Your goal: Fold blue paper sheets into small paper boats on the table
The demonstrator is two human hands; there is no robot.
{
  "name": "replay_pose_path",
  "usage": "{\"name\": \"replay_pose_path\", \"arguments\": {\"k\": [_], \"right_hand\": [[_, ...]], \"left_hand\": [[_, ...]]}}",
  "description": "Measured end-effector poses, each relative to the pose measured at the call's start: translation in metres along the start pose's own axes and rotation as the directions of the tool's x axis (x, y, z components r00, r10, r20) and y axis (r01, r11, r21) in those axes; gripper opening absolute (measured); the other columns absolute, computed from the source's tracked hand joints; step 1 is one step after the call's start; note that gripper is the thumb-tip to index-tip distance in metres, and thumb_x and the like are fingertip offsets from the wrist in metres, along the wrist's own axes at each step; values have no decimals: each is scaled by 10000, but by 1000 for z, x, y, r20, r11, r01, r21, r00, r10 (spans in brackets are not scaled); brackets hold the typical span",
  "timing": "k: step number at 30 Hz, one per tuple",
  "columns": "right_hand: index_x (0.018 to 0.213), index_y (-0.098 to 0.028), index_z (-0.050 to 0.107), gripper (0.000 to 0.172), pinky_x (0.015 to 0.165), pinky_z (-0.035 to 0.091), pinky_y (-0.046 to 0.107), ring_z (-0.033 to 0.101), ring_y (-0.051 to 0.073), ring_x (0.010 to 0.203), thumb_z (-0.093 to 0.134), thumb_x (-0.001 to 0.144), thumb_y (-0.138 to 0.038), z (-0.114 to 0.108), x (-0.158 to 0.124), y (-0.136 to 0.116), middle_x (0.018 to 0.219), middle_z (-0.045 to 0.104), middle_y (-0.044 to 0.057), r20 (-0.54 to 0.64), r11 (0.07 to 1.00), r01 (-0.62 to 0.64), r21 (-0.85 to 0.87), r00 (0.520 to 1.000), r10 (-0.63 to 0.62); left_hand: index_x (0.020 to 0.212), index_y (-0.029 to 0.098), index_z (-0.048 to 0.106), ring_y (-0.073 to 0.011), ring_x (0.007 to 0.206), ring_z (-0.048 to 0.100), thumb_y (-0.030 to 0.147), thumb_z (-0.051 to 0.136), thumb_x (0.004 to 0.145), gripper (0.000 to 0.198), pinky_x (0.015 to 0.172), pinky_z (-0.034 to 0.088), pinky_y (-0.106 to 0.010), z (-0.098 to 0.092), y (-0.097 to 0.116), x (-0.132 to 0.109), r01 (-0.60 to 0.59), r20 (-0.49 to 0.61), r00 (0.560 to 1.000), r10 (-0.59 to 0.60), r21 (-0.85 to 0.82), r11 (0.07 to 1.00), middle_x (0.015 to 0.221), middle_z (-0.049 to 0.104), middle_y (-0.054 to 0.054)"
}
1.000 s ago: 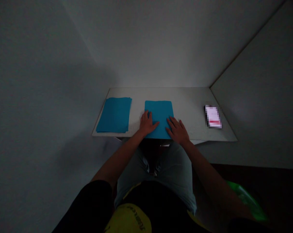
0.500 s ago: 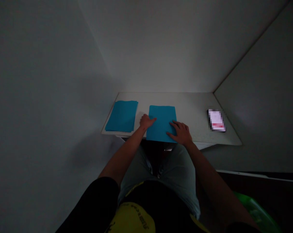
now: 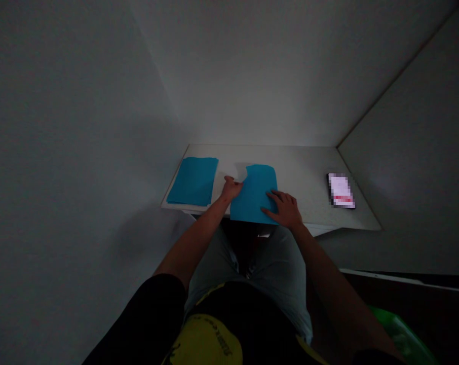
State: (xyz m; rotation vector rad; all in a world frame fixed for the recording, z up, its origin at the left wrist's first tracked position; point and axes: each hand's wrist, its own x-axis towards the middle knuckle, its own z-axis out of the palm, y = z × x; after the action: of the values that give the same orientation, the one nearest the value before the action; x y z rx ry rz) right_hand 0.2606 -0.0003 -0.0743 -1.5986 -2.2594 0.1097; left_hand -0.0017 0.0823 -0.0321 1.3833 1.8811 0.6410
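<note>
Blue paper sheet (image 3: 254, 195); top-left corner lifted

Dim, grainy view, brightest at the far corner

Weak, soft light gathers on the far end of the white table (image 3: 290, 167), and the left wall (image 3: 62, 177) sinks into shadow. The blue sheet (image 3: 253, 195) looks muted, the right-hand slab (image 3: 341, 190) is pixelated, and wide-angle distortion bends the edges

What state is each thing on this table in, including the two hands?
Left hand: fingers curled, pinching the lifted corner.
Right hand: open, pressing on the sheet.
Middle blue sheet: flat, far corner bent up.
Left blue stack: flat, untouched.
Phone: lying flat, screen lit, blurred.
</note>
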Motion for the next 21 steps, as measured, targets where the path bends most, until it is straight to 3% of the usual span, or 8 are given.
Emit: {"name": "replay_pose_path", "arguments": {"k": [4,8,13,18,21], "right_hand": [[1539,-274,613,709,1196,391,573,551,364,1409,530,1005,-734,-1,0,1,1605,591,115,5,1000,11,6,1000,-11],[1539,-275,617,715,1189,398,581,546,373,1411,536,1000,-737,-1,0,2,1605,588,119,4,1000,10,0,1000,-10],[1563,-297,602,712,1188,393,597,550,381,1407,542,1000,-727,-2,0,1,1608,586,113,12,1000,9,3,1000,-9],[1625,-332,528,689,1164,436,561,549,360,1428,514,1031,-681,-5,-1,3,1611,588,91,-10,998,24,56,1000,-23],[1658,-300,480,719,1158,450,543,536,359,1445,517,1035,-656,-4,0,6,1628,567,117,-40,997,8,76,999,-5]], "left_hand": [[1390,168,551,-274,1244,725,361,728,989,479,1035,538,-356,-5,-7,-5,-60,3,998,61,174,983,1294,759,-158],[1338,193,619,-292,1241,707,485,825,899,566,1016,539,-354,-10,-11,-11,-115,31,993,111,279,953,1433,647,-176],[1277,220,669,-283,1217,698,409,689,1004,333,1024,535,-374,-13,-11,-12,-151,37,988,148,342,927,1431,622,-157],[1242,202,663,-290,1255,678,350,492,1103,266,1066,520,-400,-18,-10,-3,-144,-31,987,160,302,942,1331,710,-159],[1307,206,641,-286,1252,692,354,462,1120,298,1072,521,-389,-41,-11,13,-130,-89,984,157,256,958,1317,740,-150]]}}
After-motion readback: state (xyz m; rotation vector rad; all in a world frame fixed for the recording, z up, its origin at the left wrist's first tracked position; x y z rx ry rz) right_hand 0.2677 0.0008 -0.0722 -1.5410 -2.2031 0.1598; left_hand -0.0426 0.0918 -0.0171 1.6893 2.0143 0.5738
